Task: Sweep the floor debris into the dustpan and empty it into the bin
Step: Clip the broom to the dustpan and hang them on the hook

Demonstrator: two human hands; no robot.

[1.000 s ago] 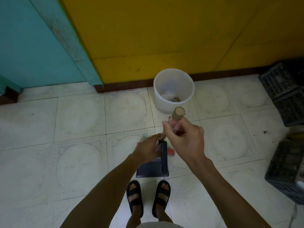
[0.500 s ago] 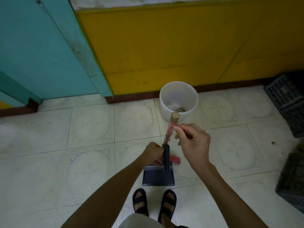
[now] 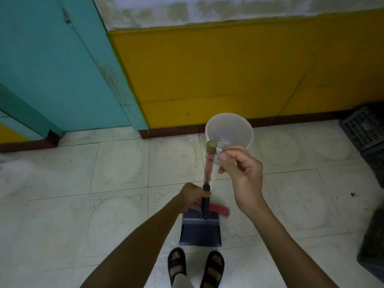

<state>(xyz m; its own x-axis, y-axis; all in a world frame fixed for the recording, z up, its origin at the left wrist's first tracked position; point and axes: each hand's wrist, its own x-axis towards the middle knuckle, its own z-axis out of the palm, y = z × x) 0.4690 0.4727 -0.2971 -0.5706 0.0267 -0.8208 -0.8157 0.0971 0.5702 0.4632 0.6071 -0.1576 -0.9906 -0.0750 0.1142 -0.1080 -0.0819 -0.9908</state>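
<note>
- Since the earlier frame, your right hand [image 3: 243, 173] has come off the broom handle [image 3: 209, 163]; its fingers now curl loosely just beside it, holding nothing.
- Your left hand [image 3: 193, 197] grips the handle of the dustpan [image 3: 200, 231] at lower centre, with the red bristles [image 3: 220, 209] at its upper edge.
- Retake the broom first: dark specks [image 3: 352, 194] remain at right, and the bin [image 3: 248, 140] waits above centre.

Place: plain household room or storeroom | floor: pale patterned tiles [image 3: 62, 204] | far wall: yellow paint [image 3: 228, 69], brown skirting [image 3: 170, 132] | far left: teal door [image 3: 52, 69] | right: dark plastic crates [image 3: 365, 129] | far: white bin [image 3: 250, 140]
</note>
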